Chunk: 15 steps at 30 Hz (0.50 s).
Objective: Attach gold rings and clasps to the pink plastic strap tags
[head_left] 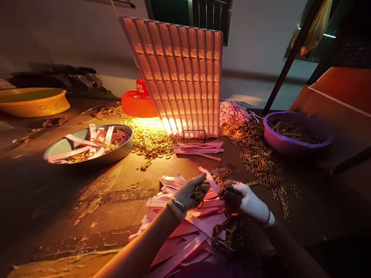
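Note:
Both my hands wear gloves with darkened fingers and are raised over a heap of pink straps [185, 239]. My left hand [191, 193] is closed, with several small metal rings [198, 199] showing in its curled fingers. Beside it, my right hand [242, 199] grips the lower end of one pink strap [211, 181]. The strap's upper part slants up past my left fingertips; whether they touch it I cannot tell. Below my right hand lies a dark pile of metal hardware [230, 231], partly in shadow.
A ribbed panel [188, 85] stands beside a lit red lamp [139, 103], before which brass rings [150, 141] are heaped. Pink strips [198, 150] lie at its foot. A metal bowl [127, 141] is left, a purple basin [290, 141] right, near scattered clasps [256, 158]. A yellow basin [34, 108] stands far left.

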{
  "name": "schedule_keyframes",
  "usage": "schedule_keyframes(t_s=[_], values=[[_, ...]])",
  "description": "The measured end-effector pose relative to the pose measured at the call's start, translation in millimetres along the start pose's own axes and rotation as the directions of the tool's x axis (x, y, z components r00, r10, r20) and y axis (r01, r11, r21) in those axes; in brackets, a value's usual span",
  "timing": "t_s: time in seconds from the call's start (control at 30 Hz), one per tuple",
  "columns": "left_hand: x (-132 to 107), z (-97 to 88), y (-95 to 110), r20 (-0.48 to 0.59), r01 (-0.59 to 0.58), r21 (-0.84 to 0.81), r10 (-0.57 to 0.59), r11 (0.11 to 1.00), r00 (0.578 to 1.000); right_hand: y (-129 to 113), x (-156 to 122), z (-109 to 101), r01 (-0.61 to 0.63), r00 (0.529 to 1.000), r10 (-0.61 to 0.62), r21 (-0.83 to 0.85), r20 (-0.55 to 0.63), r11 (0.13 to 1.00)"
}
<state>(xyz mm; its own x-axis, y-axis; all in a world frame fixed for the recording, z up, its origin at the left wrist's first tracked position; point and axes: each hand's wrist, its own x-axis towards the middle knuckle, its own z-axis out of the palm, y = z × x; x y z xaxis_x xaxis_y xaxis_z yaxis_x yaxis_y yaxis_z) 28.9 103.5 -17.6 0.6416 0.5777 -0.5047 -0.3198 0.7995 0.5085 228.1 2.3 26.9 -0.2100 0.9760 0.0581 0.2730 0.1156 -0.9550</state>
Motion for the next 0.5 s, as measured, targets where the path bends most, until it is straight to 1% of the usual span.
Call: schedule_keyframes(t_s=[0.07, 0.13, 0.27, 0.33, 0.4, 0.43, 0.5], values=[[4, -6.4, 6, -0.005, -0.036, -0.038, 0.036, 0.999, 0.999, -13, -21, 6, 0.014, 0.999, -0.009, -0.133, 0.039, 0.991], [5, -13.2, 16, -0.013, -0.070, -0.063, 0.069, 0.996, 0.998, -20, -41, 11, 0.014, 0.999, -0.006, -0.247, 0.035, 0.969], [-5, -18.8, 40, -0.042, -0.136, -0.083, 0.132, 0.987, 0.990, -22, -67, 19, 0.008, 1.000, -0.015, -0.348, -0.019, 0.938], [-14, -16.0, 52, -0.044, -0.159, -0.086, 0.156, 0.983, 0.987, -21, -72, 25, 0.008, 0.999, -0.021, -0.382, -0.029, 0.924], [-25, -10.1, 64, -0.034, -0.182, -0.082, 0.179, 0.980, 0.983, -22, -72, 31, 0.010, 1.000, -0.011, -0.419, -0.001, 0.908], [-31, -6.4, 70, -0.028, -0.196, -0.076, 0.195, 0.978, 0.980, -24, -70, 34, 0.018, 1.000, -0.006, -0.423, 0.030, 0.906], [-44, 2.8, 82, -0.013, -0.232, -0.064, 0.232, 0.971, 0.973, -31, -64, 39, 0.067, 0.991, -0.018, -0.379, 0.131, 0.923]])
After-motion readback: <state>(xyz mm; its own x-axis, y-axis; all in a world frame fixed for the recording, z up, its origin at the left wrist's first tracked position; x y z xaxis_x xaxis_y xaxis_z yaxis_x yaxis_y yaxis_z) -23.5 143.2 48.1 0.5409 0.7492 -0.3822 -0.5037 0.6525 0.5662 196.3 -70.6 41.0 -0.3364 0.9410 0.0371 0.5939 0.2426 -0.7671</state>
